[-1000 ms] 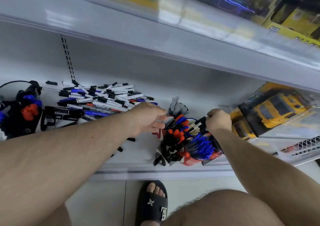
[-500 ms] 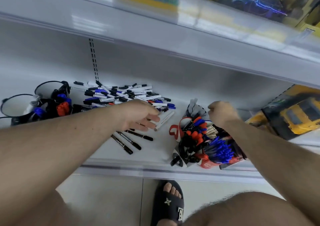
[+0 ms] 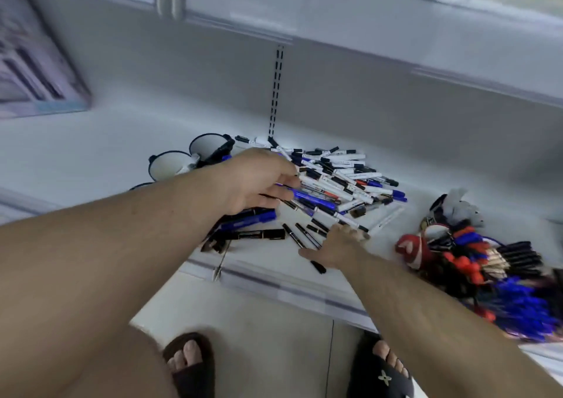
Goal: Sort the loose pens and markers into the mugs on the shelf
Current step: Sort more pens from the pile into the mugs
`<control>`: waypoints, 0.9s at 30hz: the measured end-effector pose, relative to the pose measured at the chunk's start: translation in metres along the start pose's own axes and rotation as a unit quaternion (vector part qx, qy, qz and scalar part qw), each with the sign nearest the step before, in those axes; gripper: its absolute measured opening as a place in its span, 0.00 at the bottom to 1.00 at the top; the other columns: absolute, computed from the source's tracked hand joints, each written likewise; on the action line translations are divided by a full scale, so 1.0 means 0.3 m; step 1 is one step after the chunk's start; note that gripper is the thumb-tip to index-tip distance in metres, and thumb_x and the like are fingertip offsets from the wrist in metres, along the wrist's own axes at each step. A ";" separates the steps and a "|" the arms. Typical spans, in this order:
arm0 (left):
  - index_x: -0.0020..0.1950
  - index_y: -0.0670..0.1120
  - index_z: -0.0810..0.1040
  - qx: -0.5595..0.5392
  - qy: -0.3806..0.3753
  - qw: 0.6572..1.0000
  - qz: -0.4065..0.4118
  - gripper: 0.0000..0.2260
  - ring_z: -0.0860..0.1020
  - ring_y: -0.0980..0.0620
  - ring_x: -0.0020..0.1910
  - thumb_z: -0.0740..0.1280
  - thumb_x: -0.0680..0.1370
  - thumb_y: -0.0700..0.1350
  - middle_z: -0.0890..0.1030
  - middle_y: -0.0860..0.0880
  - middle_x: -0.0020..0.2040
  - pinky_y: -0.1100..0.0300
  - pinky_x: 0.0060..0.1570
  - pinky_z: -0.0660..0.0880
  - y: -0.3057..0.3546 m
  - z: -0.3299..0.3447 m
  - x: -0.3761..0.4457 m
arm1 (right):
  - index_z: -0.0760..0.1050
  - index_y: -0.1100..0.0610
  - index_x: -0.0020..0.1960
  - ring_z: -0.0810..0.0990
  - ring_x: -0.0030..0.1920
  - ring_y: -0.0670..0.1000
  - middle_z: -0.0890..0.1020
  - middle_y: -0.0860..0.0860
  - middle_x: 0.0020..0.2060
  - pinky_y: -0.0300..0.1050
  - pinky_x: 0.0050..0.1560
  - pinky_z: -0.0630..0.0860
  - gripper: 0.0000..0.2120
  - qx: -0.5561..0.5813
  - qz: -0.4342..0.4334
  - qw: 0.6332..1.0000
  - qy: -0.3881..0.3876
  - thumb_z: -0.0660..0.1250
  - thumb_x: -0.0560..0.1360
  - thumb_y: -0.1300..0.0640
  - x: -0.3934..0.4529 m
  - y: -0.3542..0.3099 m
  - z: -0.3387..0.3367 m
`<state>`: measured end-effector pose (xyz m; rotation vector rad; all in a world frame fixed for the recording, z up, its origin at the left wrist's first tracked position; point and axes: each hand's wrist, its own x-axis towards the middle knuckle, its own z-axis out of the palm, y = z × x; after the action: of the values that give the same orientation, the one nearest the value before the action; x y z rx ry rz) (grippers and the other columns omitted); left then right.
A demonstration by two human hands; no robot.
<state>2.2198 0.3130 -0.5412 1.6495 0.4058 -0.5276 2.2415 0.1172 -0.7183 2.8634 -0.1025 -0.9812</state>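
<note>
Here, far on the left, a flat box (image 3: 36, 71) leans at the back of the white shelf (image 3: 91, 154), and it looks blurry. Next come two black mugs with white insides (image 3: 170, 166), side by side near the back. The one further back has a dark marker poking out of it.

The left hand (image 3: 259, 181) reaches over the shelf just right of those mugs. Its fingers are loose and a bit bent, and they lie over the left edge of the big pile of pens and markers (image 3: 338, 178). I cannot tell if it is holding a pen or only touching them. Under this hand lie a few fat blue and black markers (image 3: 253, 221) near the front edge of the shelf.

The pile is in the middle of the shelf. It has white pens with black caps, and blue ones and some red bits, all crossed over each other.

The right hand (image 3: 338, 245) is in front of the pile, low on the shelf. Its fingers are spread and pretty straight, and they rest on some thin black pens (image 3: 300, 236) lying apart from the pile. It is not gripping anything I can see.

Far on the right stand full mugs (image 3: 475, 263), one of them red, stuffed with blue, red and black pens. They are blurry too.

Below the shelf, two feet in dark sandals (image 3: 380, 370) stand on the floor
</note>
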 end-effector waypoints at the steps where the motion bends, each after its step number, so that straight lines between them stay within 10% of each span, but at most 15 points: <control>1: 0.55 0.47 0.78 0.006 0.002 1.000 0.000 0.05 0.82 0.50 0.44 0.65 0.80 0.44 0.85 0.49 0.46 0.53 0.55 0.79 -0.006 -0.017 0.000 | 0.54 0.61 0.77 0.63 0.71 0.63 0.60 0.62 0.74 0.61 0.66 0.66 0.60 0.001 0.021 1.000 0.004 0.57 0.62 0.18 0.012 -0.018 0.029; 5: 0.53 0.48 0.78 0.030 0.007 1.000 -0.001 0.04 0.83 0.51 0.42 0.65 0.80 0.44 0.85 0.49 0.46 0.56 0.48 0.79 -0.033 -0.084 0.004 | 0.60 0.60 0.72 0.70 0.65 0.59 0.69 0.59 0.67 0.56 0.59 0.71 0.47 -0.069 -0.007 0.992 0.108 0.51 0.71 0.23 0.042 -0.050 0.106; 9: 0.52 0.48 0.78 0.035 0.010 0.999 -0.014 0.04 0.82 0.51 0.42 0.64 0.81 0.44 0.85 0.49 0.46 0.57 0.45 0.78 -0.055 -0.147 0.009 | 0.63 0.59 0.67 0.76 0.60 0.57 0.74 0.57 0.63 0.52 0.55 0.74 0.18 -0.059 -0.106 0.985 0.122 0.54 0.83 0.49 0.052 -0.036 0.122; 16: 0.54 0.47 0.78 0.050 0.023 0.998 -0.038 0.05 0.82 0.52 0.42 0.64 0.81 0.44 0.84 0.49 0.47 0.57 0.44 0.79 -0.082 -0.169 0.011 | 0.69 0.62 0.60 0.79 0.49 0.58 0.78 0.58 0.55 0.46 0.43 0.72 0.09 0.057 -0.096 0.992 0.059 0.55 0.81 0.63 -0.004 -0.035 0.012; 18: 0.54 0.46 0.78 0.081 0.023 0.995 -0.044 0.05 0.80 0.51 0.46 0.64 0.80 0.44 0.82 0.48 0.49 0.56 0.46 0.79 -0.086 -0.160 0.010 | 0.69 0.59 0.49 0.75 0.36 0.55 0.77 0.57 0.41 0.45 0.35 0.69 0.06 0.350 -0.072 0.933 0.046 0.56 0.82 0.58 -0.064 -0.084 -0.065; 22: 0.60 0.51 0.72 0.132 0.017 0.987 -0.090 0.13 0.76 0.47 0.58 0.62 0.81 0.56 0.76 0.48 0.59 0.44 0.54 0.77 -0.097 -0.123 -0.007 | 0.72 0.60 0.47 0.78 0.35 0.55 0.77 0.56 0.36 0.48 0.39 0.74 0.07 0.771 -0.066 0.627 -0.092 0.59 0.83 0.59 -0.233 -0.250 -0.213; 27: 0.52 0.48 0.76 -0.026 -0.018 0.992 -0.120 0.17 0.80 0.43 0.42 0.57 0.82 0.60 0.81 0.43 0.45 0.47 0.47 0.77 -0.084 -0.087 -0.036 | 0.79 0.54 0.52 0.82 0.45 0.55 0.84 0.55 0.45 0.47 0.40 0.77 0.10 0.785 -0.072 0.609 -0.088 0.58 0.81 0.56 -0.365 -0.421 -0.274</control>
<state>2.2000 0.3428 -0.5536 1.5474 0.5907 -0.7196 2.2091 0.2603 -0.6037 4.1719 -1.4865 -1.8130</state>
